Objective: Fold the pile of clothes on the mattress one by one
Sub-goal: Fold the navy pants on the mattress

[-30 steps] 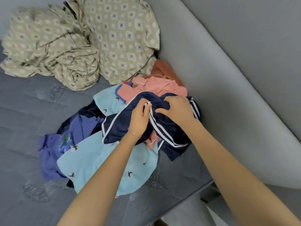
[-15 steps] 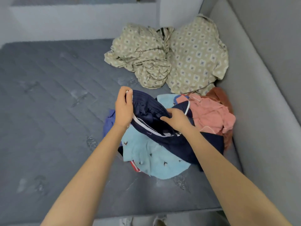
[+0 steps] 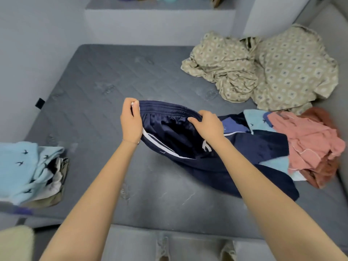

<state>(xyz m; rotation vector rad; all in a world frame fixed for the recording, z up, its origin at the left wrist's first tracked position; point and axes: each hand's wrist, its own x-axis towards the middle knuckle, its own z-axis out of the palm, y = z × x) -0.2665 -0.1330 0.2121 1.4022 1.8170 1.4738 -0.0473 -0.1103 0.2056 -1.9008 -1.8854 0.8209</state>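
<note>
Dark navy shorts with white side stripes (image 3: pixel 175 134) hang stretched by the waistband between my two hands above the grey mattress (image 3: pixel 94 87). My left hand (image 3: pixel 130 119) pinches the waistband's left end. My right hand (image 3: pixel 209 125) grips its right end. The shorts' legs trail down to the right onto the mattress and against the pile of clothes (image 3: pixel 301 140), which holds pink, light blue, rust and purple garments near the right wall.
A crumpled beige patterned sheet (image 3: pixel 263 66) lies at the back right. A stack with a light blue bird-print garment on top (image 3: pixel 28 172) sits at the mattress's left front edge. Grey walls enclose the left, back and right. My knees show below the mattress edge.
The navy shorts have been lifted out of the pile and carried left over the mattress. My hands have spread apart along the waistband. The view has swung left, bringing the left stack into sight.
</note>
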